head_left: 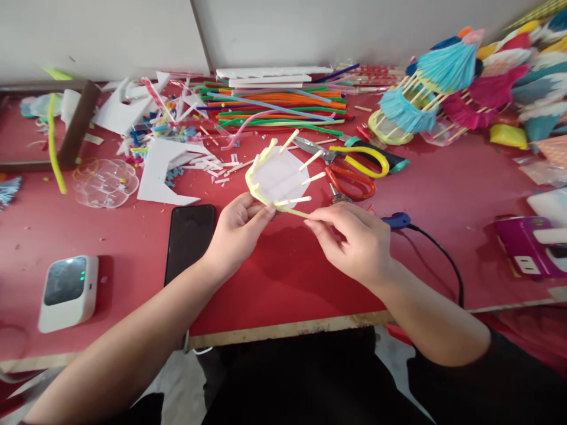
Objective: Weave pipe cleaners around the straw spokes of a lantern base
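A white polygon-shaped base (280,177) with several short pale sticks standing along its edge is held up over the table. My left hand (243,227) pinches its near edge between thumb and fingers. Around the left part of the rim runs a pale yellow strip (250,180), which looks like a pipe cleaner. Its loose end stretches to the right, where the fingertips of my right hand (349,236) pinch it. The right part of the rim shows no strip. Just behind lie scissors with yellow handles (365,162) and red-handled scissors (354,184).
Colourful pipe cleaners (274,106) lie at the back. White board scraps (162,171) and a clear flower-shaped tray (106,184) are left, near a black phone (190,239) and a white device (68,292). A blue-handled corded tool (396,221) and tasselled models (410,109) are right.
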`<state>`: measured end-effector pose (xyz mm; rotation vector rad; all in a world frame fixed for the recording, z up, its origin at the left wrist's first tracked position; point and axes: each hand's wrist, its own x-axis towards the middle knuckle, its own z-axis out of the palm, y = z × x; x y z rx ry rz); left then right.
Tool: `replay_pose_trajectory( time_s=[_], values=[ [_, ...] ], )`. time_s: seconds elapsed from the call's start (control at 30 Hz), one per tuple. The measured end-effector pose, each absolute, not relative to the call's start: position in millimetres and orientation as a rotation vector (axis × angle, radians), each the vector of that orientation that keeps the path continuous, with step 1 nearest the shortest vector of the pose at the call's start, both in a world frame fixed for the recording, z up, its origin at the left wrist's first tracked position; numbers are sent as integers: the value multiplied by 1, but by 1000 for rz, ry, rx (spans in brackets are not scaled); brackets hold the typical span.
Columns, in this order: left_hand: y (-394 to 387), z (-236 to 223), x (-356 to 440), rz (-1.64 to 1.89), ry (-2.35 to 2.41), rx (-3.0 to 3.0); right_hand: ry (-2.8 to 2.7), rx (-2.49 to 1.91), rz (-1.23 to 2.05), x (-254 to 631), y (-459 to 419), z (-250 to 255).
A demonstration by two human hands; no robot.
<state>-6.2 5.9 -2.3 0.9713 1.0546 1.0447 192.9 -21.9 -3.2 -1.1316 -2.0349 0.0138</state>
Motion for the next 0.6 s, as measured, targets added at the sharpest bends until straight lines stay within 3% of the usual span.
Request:
replay_pose_trajectory(
  time_s=[0.23, 0.6],
  values=[
    [5, -1, -6, 981, 982, 980, -1985, -1135, 58, 189, -21, -4],
    [6, 1, -5, 971, 894, 831, -1920, -1156, 467, 189, -22, 5]
  ],
)
